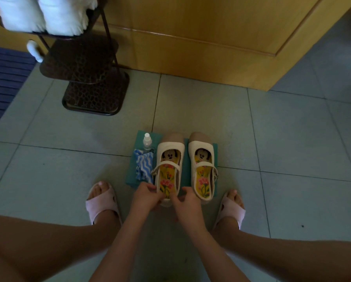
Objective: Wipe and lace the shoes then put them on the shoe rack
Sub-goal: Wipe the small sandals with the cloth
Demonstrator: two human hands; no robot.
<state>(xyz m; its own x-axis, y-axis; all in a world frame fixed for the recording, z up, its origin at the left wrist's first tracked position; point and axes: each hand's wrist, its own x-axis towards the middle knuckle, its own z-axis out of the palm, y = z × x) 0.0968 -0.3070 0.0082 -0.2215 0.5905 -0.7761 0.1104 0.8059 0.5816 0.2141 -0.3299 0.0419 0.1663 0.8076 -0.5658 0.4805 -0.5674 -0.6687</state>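
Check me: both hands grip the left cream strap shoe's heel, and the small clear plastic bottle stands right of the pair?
No: the head view shows the small clear plastic bottle standing left of the pair. The left hand and right hand do grip the heel of the left cream strap shoe.

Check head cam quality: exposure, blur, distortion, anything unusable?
Head view: underexposed overall, with a bluish cast on the floor tiles; the white shoes atop the shoe rack are soft and featureless in the corner; wide-angle bowing curves the door trim and grout lines; left hand, right hand and the held shoe are legible; no glare.
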